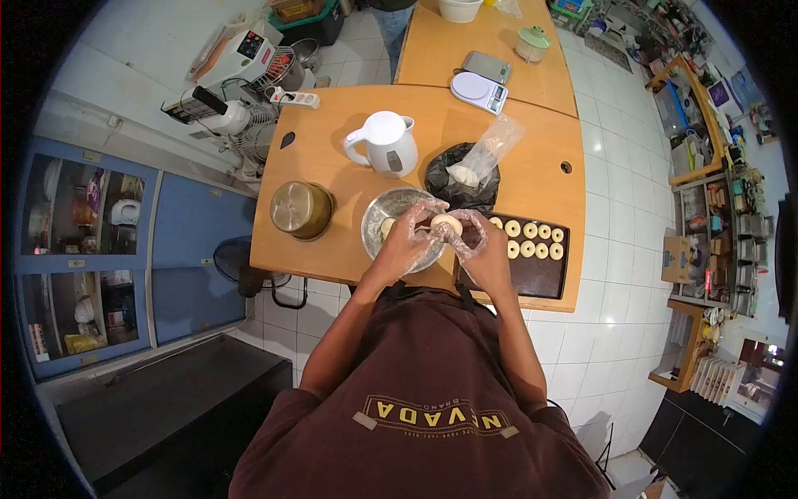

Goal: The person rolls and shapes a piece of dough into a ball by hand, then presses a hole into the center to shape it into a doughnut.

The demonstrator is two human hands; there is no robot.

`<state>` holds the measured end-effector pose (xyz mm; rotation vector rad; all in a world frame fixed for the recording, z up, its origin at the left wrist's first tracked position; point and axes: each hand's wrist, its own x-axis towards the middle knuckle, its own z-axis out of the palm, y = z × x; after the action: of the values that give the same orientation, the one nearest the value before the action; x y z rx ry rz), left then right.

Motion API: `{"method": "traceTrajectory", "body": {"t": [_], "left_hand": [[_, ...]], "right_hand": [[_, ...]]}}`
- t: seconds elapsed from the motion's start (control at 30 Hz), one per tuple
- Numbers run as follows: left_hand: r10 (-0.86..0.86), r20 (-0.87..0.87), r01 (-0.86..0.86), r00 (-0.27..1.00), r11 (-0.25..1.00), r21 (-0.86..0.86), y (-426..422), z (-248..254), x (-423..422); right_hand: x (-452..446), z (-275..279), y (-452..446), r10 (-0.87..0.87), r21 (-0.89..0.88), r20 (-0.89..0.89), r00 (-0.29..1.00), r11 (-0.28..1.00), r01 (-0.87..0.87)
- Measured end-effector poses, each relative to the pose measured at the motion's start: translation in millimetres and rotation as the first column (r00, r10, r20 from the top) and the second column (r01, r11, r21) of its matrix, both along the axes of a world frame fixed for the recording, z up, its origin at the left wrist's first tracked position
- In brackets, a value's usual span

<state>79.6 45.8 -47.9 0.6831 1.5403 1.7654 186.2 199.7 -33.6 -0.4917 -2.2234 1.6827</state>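
A pale round of dough [447,222] is held up between my two hands, above the right rim of a metal bowl [376,206]. My left hand [407,239] grips its left side with fingers curled. From the right, my right hand [482,243] has thumb and fingers closed on it. Both hands carry a whitish coating, like flour or dough. More dough [387,227] shows in the bowl, partly behind my left hand. Right of my right hand, a dark baking tray [536,279] bears two rows of ring-shaped dough pieces [527,249].
Behind the bowl stands a white electric kettle [392,150]. A brassy metal pot [301,210] is at the left. A black plastic bag [440,173] lies under a clear bag [495,148] of white stuff. Farther back are a kitchen scale [480,91] and a person's leg [394,33].
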Motion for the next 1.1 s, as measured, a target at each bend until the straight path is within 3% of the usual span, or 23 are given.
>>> {"method": "traceTrajectory", "body": {"t": [0.2,0.4,0.5,0.6,0.7,0.9,1.0,1.1], "left_hand": [[0.004,0.088,0.002,0.996,0.998,-0.066,-3.1,3.6,1.4],[0.081,0.1,-0.079,0.992,0.997,-0.019,0.3,2.4,3.0],[-0.011,0.065,0.011,0.998,1.0,0.01,1.6,-2.1,-0.2],[-0.007,0.066,0.013,0.998,0.997,-0.079,1.7,5.6,1.6],[0.039,0.138,-0.035,0.99,0.999,-0.032,-1.6,8.4,-1.3],[0.038,0.074,-0.035,0.997,0.999,-0.035,-1.3,8.2,-1.4],[0.014,0.048,-0.011,0.999,0.999,-0.046,-1.5,7.8,-1.4],[0.021,0.001,-0.021,1.0,1.0,0.006,-4.0,2.5,-3.7]], "right_hand": [[3.2,-0.9,6.7,-0.009,0.011,0.064,0.998,1.0,0.008],[2.8,0.8,8.5,0.057,0.062,0.077,0.995,0.996,-0.062],[0.1,5.3,8.6,0.042,-0.007,0.074,0.996,0.999,-0.042],[1.2,2.6,9.9,0.0,0.008,0.076,0.997,1.0,-0.001],[3.7,4.9,5.8,-0.009,0.002,0.089,0.996,1.0,0.008],[1.2,6.7,1.5,0.008,-0.036,0.075,0.997,0.999,-0.005],[2.3,0.8,5.9,0.006,0.086,0.028,1.0,0.996,-0.008],[2.5,0.6,3.2,-0.023,0.003,0.043,0.999,1.0,0.022]]}}
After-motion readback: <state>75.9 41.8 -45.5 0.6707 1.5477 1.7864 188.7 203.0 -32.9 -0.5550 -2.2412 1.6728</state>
